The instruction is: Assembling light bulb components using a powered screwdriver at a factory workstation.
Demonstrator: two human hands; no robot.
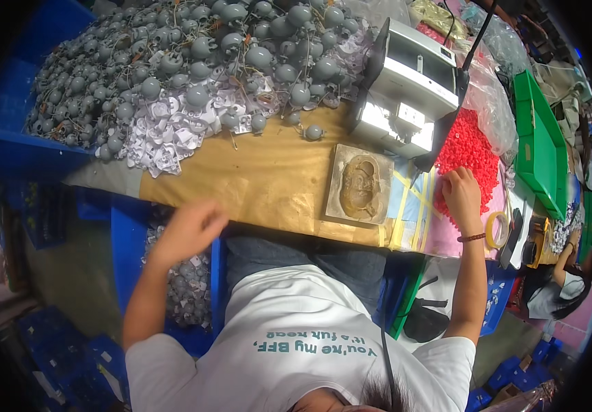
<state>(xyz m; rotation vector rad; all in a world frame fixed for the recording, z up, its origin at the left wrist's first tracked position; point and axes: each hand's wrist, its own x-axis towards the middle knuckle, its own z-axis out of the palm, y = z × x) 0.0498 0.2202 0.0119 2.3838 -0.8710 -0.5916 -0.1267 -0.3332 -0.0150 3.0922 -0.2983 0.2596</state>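
Two short lines of teal lettering [315,344] run across the chest of the person's white T-shirt [289,302], at the lower centre of the frame, upside down and slightly slanted. Toward the upper right, the white machine [416,77] bears a small dark mark [445,52] near its top corner, too small to make out.

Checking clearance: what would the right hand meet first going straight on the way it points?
The heap of small red pieces, most likely: the right hand appears at its near side, though contact is unclear.
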